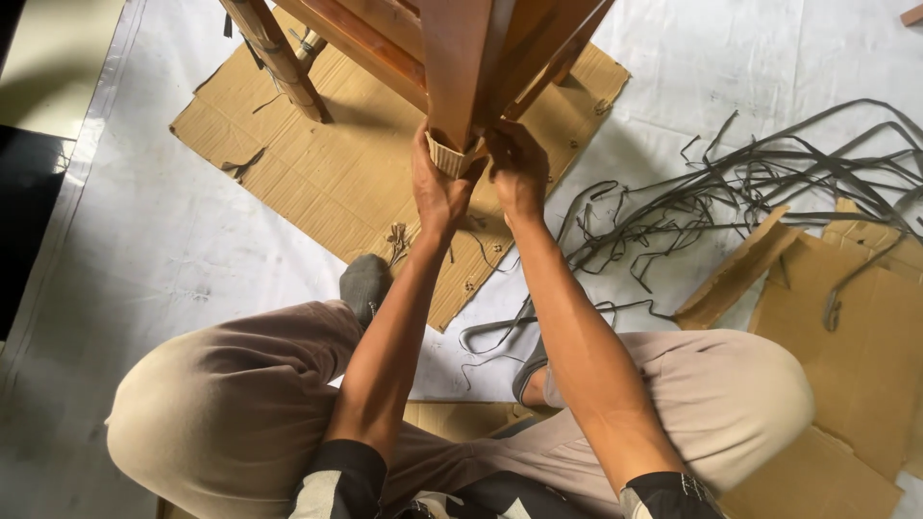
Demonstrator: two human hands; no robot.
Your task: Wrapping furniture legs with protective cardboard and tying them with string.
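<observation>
A brown wooden furniture frame (461, 48) stands on a flat sheet of cardboard (327, 163). Around the bottom of its near leg sits a pale woven wrapping band (450, 154). My left hand (437, 187) grips the left side of that band, fingers curled up against the leg. My right hand (516, 168) is closed on the band's right side, touching the leg too. Both forearms reach forward from my lap, over my knees in beige trousers.
A tangle of dark grey flat strips (750, 192) lies to the right on the white floor sheet (154, 250). Loose cardboard pieces (846, 327) lie at the right. A second wooden leg (279, 58) stands at the upper left. My grey-socked foot (365, 284) rests by the cardboard.
</observation>
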